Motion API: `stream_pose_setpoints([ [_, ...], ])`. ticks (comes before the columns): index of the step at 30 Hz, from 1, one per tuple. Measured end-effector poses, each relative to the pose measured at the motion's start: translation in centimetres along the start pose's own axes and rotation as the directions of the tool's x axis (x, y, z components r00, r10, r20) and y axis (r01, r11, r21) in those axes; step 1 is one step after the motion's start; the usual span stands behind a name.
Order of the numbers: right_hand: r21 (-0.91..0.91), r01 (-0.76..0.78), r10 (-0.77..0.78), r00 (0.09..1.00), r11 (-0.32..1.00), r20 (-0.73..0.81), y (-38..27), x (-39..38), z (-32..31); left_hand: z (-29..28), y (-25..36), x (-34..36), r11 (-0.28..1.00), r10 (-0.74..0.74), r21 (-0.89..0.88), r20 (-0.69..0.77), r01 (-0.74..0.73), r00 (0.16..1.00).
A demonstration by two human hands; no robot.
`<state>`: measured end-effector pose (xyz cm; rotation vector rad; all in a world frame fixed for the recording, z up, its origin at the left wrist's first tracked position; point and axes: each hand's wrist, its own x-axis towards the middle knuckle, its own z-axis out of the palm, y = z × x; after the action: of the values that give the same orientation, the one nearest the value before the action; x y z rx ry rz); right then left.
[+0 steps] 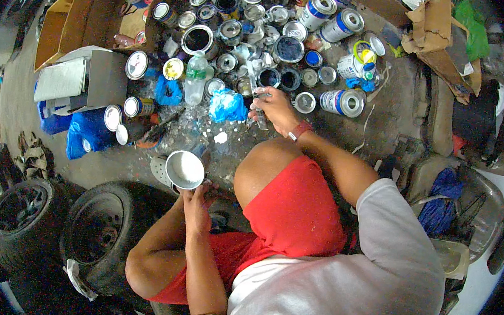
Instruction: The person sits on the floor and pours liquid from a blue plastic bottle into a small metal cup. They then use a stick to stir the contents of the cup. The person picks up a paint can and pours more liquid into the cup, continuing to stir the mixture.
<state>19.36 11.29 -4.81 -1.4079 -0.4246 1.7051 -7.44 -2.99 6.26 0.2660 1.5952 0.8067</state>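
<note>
My left hand [197, 204] grips a white-rimmed cup [198, 183] from below, low in front of my bent knees. Pale white liquid or coating shows inside it. My right hand [277, 109], with a reddish band at the wrist, reaches forward over the cans. Its fingers are closed around a thin, flat greyish stick [251, 76], whose exact kind I cannot make out. Close by lie a crumpled blue plastic bag [228, 106] and a clear plastic bottle [196, 80]. An open can of dark paint [269, 77] stands just beyond the fingers.
Many paint cans [288, 48] crowd the floor ahead. Cardboard boxes [66, 21] stand at the far left, with a torn carton [444, 48] at the far right. Tyres [99, 228] sit at lower left. A can [342, 102] lies on its side at right. White splashes [221, 137] mark the floor.
</note>
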Motion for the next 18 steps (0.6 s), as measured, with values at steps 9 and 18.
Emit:
stream_pose_setpoints([
  [9, 0.077, 0.038, -0.028, 0.991, 0.996, -0.130, -1.4, -1.0, -1.0, 0.4, 0.4, -0.3, 1.000, -0.026, 0.009, -0.029, 0.026, 0.999],
  [18, 0.109, 0.020, -0.010, 0.996, 0.994, -0.090, -1.9, 3.2, -0.1, -0.1, -0.3, 0.3, 0.994, 0.032, 0.107, -0.016, -0.030, 0.999],
])
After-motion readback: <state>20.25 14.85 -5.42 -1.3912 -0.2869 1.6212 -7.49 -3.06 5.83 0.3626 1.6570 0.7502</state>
